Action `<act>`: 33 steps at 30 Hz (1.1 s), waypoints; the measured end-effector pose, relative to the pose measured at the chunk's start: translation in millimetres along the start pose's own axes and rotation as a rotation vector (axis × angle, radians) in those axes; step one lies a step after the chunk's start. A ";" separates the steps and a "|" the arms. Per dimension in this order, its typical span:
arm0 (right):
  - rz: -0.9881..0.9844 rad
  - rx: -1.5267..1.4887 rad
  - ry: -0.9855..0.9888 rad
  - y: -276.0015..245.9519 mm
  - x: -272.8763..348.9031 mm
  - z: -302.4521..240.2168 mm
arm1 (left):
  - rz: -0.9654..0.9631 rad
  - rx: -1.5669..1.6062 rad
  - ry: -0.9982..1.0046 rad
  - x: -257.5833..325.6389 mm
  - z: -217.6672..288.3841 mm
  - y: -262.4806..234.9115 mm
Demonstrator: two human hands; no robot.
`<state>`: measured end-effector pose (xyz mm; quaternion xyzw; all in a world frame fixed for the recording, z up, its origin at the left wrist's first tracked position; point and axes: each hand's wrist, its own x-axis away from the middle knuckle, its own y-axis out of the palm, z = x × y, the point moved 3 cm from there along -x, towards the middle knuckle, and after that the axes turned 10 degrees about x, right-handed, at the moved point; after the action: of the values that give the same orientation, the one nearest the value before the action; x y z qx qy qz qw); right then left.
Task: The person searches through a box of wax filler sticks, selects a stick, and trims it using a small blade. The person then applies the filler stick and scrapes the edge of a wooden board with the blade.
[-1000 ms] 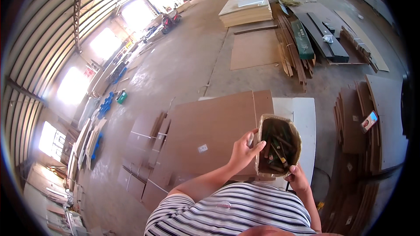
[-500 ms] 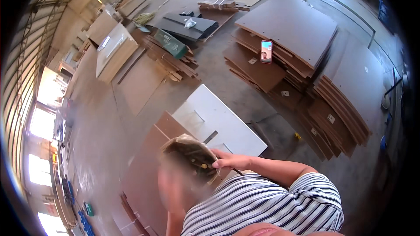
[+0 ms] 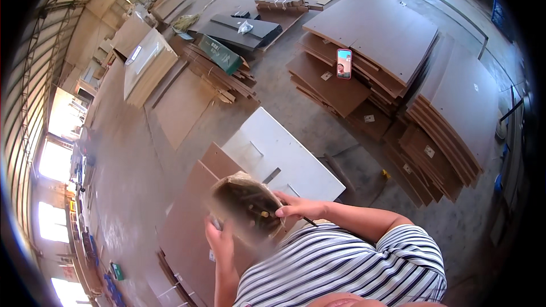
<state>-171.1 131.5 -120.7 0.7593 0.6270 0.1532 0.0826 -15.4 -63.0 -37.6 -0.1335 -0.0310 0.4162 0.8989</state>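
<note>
In front of my chest, my right hand (image 3: pixel 291 207) grips the rim of an open, bag-like container (image 3: pixel 242 179) with a pale, crinkled edge. Its dark inside is partly blurred; small pieces lie in it, a yellowish one (image 3: pixel 264 214) among them. A thin dark rod (image 3: pixel 310 222) sticks out below the right hand. My left hand (image 3: pixel 220 241) is raised beside the container's left side, thumb and fingers drawn together around a small greyish thing I cannot make out. Beyond the container lies a white panel (image 3: pixel 301 162) with two thin handles, next to brown boards (image 3: pixel 190 207).
Stacked brown panels (image 3: pixel 369 28) stand at the far right, with a phone (image 3: pixel 344 63) propped against them. More panels (image 3: pixel 460 102) are piled farther right. Wooden strips with a green box (image 3: pixel 220 54) and a pale stack of boards (image 3: pixel 149 68) lie at the far left.
My left hand, smeared by motion before, now shows clearly with its fingers together at the container's left side. My right hand keeps its grip on the rim. The view has shifted slightly.
</note>
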 end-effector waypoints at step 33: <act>-0.007 0.093 0.059 -44.8 -1.0 -62.4 | 0.039 -0.399 0.174 -32.7 63.9 -1.7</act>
<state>-233.8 135.3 -76.4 0.7553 0.6383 0.1459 0.0291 -46.1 -75.1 26.2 -0.3445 -0.0325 0.4060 0.8458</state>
